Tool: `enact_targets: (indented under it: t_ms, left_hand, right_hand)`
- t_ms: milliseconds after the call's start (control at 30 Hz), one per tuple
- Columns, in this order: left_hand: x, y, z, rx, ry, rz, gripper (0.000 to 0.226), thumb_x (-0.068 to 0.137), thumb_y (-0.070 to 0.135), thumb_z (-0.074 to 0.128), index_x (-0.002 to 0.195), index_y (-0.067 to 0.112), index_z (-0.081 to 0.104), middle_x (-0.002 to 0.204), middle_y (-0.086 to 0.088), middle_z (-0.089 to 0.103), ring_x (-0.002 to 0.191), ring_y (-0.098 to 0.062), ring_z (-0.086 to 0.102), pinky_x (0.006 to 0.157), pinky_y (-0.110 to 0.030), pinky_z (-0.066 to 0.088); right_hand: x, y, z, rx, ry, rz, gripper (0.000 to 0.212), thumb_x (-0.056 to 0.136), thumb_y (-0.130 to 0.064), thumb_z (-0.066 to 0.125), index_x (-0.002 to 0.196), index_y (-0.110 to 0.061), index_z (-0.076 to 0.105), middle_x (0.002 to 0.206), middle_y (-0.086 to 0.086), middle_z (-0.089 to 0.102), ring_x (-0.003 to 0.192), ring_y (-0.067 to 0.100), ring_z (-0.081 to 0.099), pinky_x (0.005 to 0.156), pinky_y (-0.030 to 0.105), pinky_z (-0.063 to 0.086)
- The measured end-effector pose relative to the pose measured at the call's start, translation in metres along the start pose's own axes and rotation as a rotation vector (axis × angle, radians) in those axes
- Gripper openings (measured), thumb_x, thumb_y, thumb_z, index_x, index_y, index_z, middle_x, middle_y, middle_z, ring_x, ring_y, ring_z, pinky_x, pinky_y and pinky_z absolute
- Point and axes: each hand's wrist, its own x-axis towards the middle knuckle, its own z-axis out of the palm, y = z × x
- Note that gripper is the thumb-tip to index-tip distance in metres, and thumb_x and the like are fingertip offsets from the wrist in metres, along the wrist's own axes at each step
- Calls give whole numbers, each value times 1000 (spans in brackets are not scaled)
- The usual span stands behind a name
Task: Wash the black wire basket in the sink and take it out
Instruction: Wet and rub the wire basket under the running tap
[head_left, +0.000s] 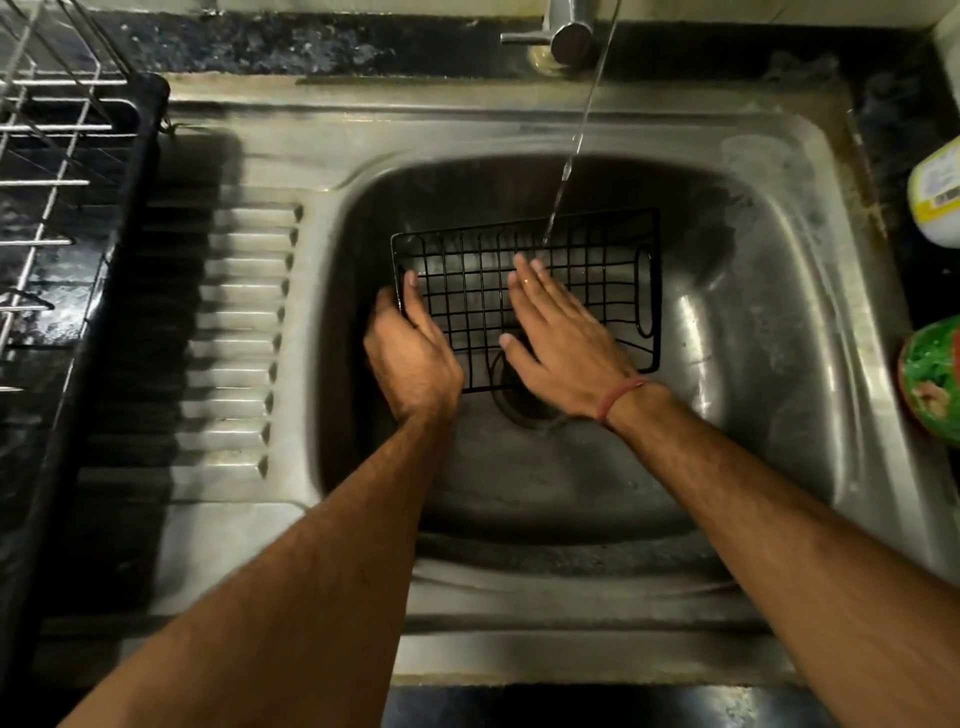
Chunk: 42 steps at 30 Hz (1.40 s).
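The black wire basket (524, 296) lies in the bowl of the sink (753, 322), partly over the drain (522, 400), with a thin stream of water (569, 156) from the tap (563, 31) falling onto its far edge. The left hand (413, 345) grips the basket's left rim, thumb hooked over the wire, while the right hand (563, 345) lies flat on the mesh with fingers straight, pressing or rubbing rather than holding. The washing seems underway and the lift out is not yet begun. The main risk, as it looks from here, is slippage: wet wire held at one end only could twist or drop when raised, clattering against the steel and splashing. A fingertip could also catch in the grid openings if the right hand slides fast. Water striking the mesh may spray toward the front ledge. Around the sink, a dish rack (57, 171) on a dark tray stands to the left beyond the ribbed drainboard (244, 332), a likely landing spot. On the surface to the right sit a pale bottle (937, 192) and a green packet (932, 379), close to the rim, which a basket swung out that way could knock. The tap spout overhangs the far side and would obstruct a straight upward lift there.
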Motion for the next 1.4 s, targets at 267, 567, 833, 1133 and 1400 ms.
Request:
enact_targets:
  t_ms: [267,567,833,1133,1400]
  left_hand:
    - [8,6,10,-42,-72,26,54,112,60,36,111,18,70,111,-5,76,104,-24,71,91,-40,58]
    - [9,10,16,-87,-149,53,49,112,59,38,111,24,72,110,3,77,99,-16,72,89,-38,58]
    - [6,11,21,-105,-124,54,47,112,56,40,107,21,71,106,1,77,96,-20,72,85,-39,56]
    - [7,6,24,-135,-127,53,56,110,63,35,112,23,73,112,3,78,103,-18,73,90,-41,59]
    - [5,12,23,-130,-148,84,48,113,56,39,111,21,73,106,3,77,95,-17,71,85,-40,58]
  right_hand:
    - [-13,10,-1,-64,5,-67,70,111,-46,25,169,-13,3,177,5,-6,163,17,-7,133,44,8]
    - [8,54,-29,-444,-42,-369,74,110,-58,5,168,-11,4,176,10,-3,163,26,-6,132,49,13]
    - [24,67,-42,-584,-28,-526,70,110,-46,14,168,-7,8,175,15,1,163,27,2,132,47,15]
    - [27,66,-37,-671,-29,-622,72,108,-38,27,168,-7,2,176,16,-6,163,28,-2,132,48,13]
    - [50,46,-40,-586,51,-570,72,109,-44,20,168,-7,2,176,17,-2,163,29,-1,132,48,15]
